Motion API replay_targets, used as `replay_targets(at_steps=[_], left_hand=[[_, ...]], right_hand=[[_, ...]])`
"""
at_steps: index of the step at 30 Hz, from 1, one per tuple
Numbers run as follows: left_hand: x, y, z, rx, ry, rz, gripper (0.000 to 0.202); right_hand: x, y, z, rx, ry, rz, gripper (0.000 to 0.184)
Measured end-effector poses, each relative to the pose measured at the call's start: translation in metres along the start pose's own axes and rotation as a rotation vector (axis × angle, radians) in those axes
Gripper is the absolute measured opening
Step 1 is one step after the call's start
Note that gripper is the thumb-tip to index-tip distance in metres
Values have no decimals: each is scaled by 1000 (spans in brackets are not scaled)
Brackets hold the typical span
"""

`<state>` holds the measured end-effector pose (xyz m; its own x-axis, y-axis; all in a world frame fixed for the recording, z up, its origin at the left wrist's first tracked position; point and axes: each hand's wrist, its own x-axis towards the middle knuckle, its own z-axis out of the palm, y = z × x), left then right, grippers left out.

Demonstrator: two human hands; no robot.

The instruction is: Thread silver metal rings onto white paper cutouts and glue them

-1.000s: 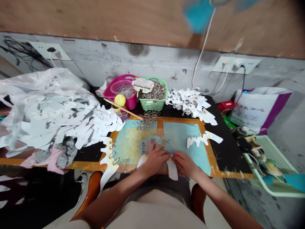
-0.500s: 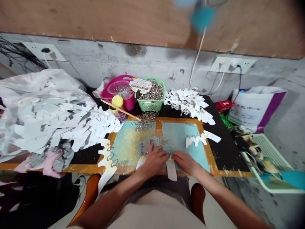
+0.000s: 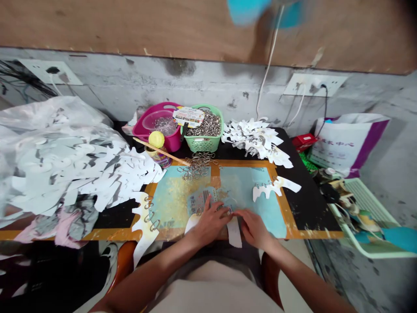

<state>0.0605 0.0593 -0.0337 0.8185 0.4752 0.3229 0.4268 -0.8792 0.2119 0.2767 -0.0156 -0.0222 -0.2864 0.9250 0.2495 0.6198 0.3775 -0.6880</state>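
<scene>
A white jagged cut-out (image 3: 234,234) lies under my hands at the table's front edge, with thin metal rings along its upper side. My left hand (image 3: 211,222) rests over its middle, fingers bent and pressed onto it, partly hiding it. Close beside, my right hand (image 3: 255,228) has its fingers curled, with the index fingertip at a ring near the left fingers. What it pinches, if anything, is hidden. One ringed cut-out (image 3: 145,226) lies at the left, overhanging the edge; another ringed cut-out (image 3: 276,187) lies at the right.
Loose metal rings (image 3: 198,166) lie before a green basket (image 3: 204,144) full of rings. Beside it stand a pink basket (image 3: 172,142) and a tin with a wooden stick (image 3: 161,151). White cut-outs are piled at left (image 3: 107,174) and back right (image 3: 257,139). A pale crate (image 3: 374,200) stands right.
My right hand has shifted slightly, its index finger reaching further over the cut-out's rings. My left hand keeps its place on the cut-out. The view has tilted a little.
</scene>
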Motion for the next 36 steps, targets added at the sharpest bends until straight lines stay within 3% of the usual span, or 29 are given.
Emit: replay_targets(at_steps=[5, 10, 15, 24, 30, 34, 36], left_hand=[[1, 0, -1, 0, -2, 25, 33], [-1, -2, 3, -27, 56, 41, 29], [0, -1, 2, -42, 68, 22, 23], [2, 1, -1, -28, 51, 9, 14], [0, 0, 2, -45, 90, 25, 15], [-1, 0, 2, -53, 109, 28, 19], [-1, -1, 3, -55, 113, 26, 19]], right_hand=[[-1, 4, 9, -51, -36, 30, 57], [9, 4, 6, -23, 228, 193, 32], [20, -3, 13, -125, 134, 221, 11], [20, -17, 24, -166, 131, 340, 14], [18, -26, 31, -179, 233, 322, 18], [20, -34, 27, -72, 406, 457, 15], [22, -38, 25, -29, 442, 532, 23]])
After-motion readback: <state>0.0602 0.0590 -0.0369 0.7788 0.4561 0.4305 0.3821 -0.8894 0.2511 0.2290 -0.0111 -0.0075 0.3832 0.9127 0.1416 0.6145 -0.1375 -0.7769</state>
